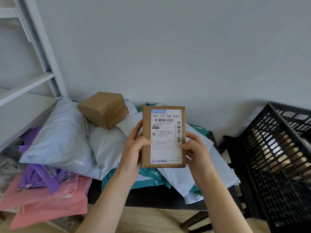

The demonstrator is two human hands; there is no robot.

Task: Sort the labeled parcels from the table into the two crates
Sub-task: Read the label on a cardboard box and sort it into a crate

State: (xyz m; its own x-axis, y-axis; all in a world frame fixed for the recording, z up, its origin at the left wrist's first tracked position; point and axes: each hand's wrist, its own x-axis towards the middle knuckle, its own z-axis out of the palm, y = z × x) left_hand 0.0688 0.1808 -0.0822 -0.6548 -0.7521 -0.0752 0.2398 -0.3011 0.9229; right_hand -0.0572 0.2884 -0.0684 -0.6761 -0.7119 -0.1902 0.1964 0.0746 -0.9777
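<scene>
Bottom centre of frame: both forearms come up from the lower edge over a strip of wood floor (pixel 151 219).

Left hand (pixel 134 145) grips the left edge of a small labeled box (pixel 146 148): thumb across the front face, fingers wrapped behind. Right hand (pixel 196 148) grips the right edge the same way, thumb tip on the front near the label's lower half. Both hands are closed on the box, which is held upright at centre frame, above the table and clear of the pile.

Shipping label (pixel 165 137) covers most of the front face and faces the camera. It has barcodes at the top and along the right side, and the top line reads "290- S11 240 [224]".

Lower left: pink mailers (pixel 50 199) stacked flat, with purple mailers (pixel 43 179) overlapping on top of them.

Below and behind the hands: black table (pixel 151 197) with teal mailers (pixel 151 177) and white mailers (pixel 185 180) spread over it, layered on each other.

Left of centre: big pale grey poly bag (pixel 62 140), puffy, lying over the purple mailers. A second brown box (pixel 103 110) sits tilted on the pile at the back, its lower corner resting on a grey bag; no label visible on it.

Right edge: black lattice crate (pixel 277 148), just beside the table's right end. Brown shapes show through its side wall; contents can't be identified.

Upper left: white shelving frame (pixel 33 47). Plain grey wall (pixel 168 47) fills the top of the frame behind everything.
</scene>
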